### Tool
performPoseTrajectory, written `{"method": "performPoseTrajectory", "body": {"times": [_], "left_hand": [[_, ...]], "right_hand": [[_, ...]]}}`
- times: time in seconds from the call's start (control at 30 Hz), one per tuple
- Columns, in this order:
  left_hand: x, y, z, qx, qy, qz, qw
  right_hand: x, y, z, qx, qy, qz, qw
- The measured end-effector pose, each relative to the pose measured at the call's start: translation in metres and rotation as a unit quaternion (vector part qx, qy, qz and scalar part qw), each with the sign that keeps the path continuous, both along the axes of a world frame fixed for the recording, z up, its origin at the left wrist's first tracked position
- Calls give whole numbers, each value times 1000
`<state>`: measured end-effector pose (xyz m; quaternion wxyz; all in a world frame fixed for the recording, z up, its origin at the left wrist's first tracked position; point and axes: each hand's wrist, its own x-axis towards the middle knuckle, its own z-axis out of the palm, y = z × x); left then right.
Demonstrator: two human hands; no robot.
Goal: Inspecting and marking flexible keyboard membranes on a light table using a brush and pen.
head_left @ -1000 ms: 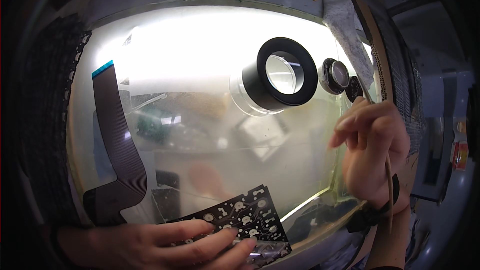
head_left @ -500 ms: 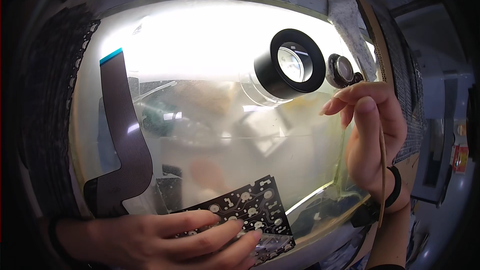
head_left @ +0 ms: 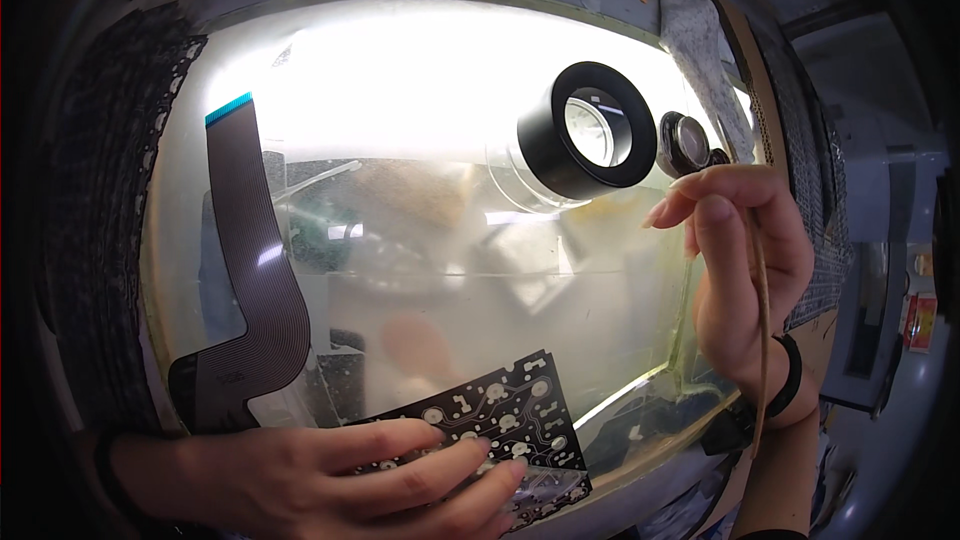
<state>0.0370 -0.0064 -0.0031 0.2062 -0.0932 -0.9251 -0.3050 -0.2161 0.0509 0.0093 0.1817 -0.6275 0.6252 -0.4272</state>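
Note:
My left hand (head_left: 390, 475) lies flat with its fingers stretched over a black flexible circuit sheet (head_left: 540, 420) with silvery round pads and traces, at the near edge of a lit glass surface. A striped grey ribbon tail (head_left: 243, 230) with a blue tip stretches away to the far left. On the right, my right hand (head_left: 745, 250) is raised with its fingers closed round a thin tan stick (head_left: 760, 340), which slants down past the wrist. The stick's upper end is partly hidden by the fingers.
A black-rimmed magnifier loupe (head_left: 540, 145) on a clear base stands on the glass (head_left: 430, 300). Small round dark-rimmed jars (head_left: 688, 143) sit just beyond my right hand. Stacks of dark circuit sheets (head_left: 105, 220) flank the left side; more stacked sheets (head_left: 815, 180) are at right.
The whole view has shifted very slightly, moving the loupe and ribbon a little to the right in the picture. Both hands keep nearly the same pose.

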Motion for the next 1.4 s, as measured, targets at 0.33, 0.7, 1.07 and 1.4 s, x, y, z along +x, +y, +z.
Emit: {"method": "performPoseTrajectory", "body": {"times": [0.33,0.7,1.07,1.4], "left_hand": [[-3,-6,7,-54,-23,1,998],[2,0,-3,6,-6,1,1000],[-4,5,6,24,-5,20,999],[-10,7,11,56,8,50,997]], "right_hand": [[-11,-6,-1,-56,123,60,989],[-11,-19,4,-38,208,163,964],[-7,-4,11,-6,86,210,974],[7,2,-2,-14,43,287,957]]}}
